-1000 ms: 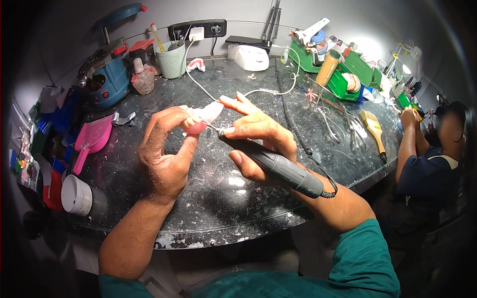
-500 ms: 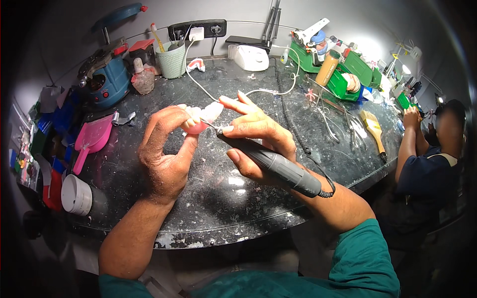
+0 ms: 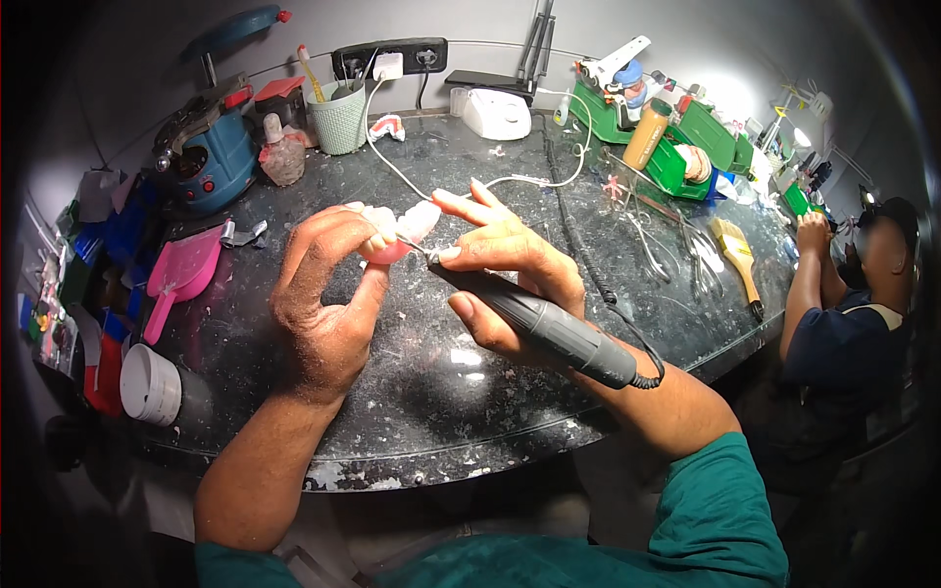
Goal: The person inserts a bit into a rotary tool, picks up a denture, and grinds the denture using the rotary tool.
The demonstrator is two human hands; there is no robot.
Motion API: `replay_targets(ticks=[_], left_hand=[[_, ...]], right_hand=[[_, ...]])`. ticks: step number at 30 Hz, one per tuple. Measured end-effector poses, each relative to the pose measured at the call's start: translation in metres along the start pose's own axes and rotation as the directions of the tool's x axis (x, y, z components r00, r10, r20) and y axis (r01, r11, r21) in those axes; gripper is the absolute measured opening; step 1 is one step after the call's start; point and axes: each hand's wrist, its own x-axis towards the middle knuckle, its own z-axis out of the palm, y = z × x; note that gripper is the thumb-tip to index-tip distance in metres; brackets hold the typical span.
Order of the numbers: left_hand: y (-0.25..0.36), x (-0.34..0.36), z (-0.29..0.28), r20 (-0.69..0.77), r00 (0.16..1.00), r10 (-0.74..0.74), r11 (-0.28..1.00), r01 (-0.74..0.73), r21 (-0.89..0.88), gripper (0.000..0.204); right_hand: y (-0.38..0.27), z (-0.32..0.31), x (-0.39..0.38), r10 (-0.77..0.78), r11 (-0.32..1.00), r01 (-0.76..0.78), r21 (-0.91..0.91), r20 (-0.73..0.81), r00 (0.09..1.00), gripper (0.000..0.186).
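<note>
A pink denture (image 3: 394, 246) with whitish teeth is pinched between the thumb and fingers of my left hand (image 3: 328, 294), above the middle of the bench. My right hand (image 3: 520, 265) grips a black rotary handpiece (image 3: 534, 323) like a pen. The handpiece's thin metal bit points left and meets the denture or lies right beside it; I cannot tell which. From the handpiece's rear end a coiled black cord (image 3: 655, 370) runs back past my right wrist. Part of the denture is hidden behind my left fingers.
On the dark bench (image 3: 421, 412), a pink dustpan (image 3: 186, 263), a white tub (image 3: 152, 385) and a blue machine (image 3: 206, 162) stand left. Behind are a cup of tools (image 3: 338, 122) and a white box (image 3: 496, 115). At right lie a brush (image 3: 735, 253) and green bins (image 3: 676, 167); another person (image 3: 843, 314) sits there.
My hands, the denture and the handpiece hold nearly the same place. My left fingers have shifted very slightly on the denture.
</note>
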Motion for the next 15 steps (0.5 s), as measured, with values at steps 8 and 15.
replay_targets(ticks=[8, 15], left_hand=[[-0.0001, 0.0, 0.0015, -0.021, 1.0, -0.017, 1.0, 0.018, 0.012, 0.031], [-0.0015, -0.0001, -0.0003, -0.01, 1.0, 0.006, 1.0, -0.006, 0.006, 0.032]], right_hand=[[-0.0004, -0.0004, -0.0004, -0.001, 1.0, 0.001, -0.003, 0.003, 1.0, 0.037], [-0.0005, 0.0009, -0.0001, 0.012, 1.0, -0.012, -0.004, -0.006, 1.0, 0.037]])
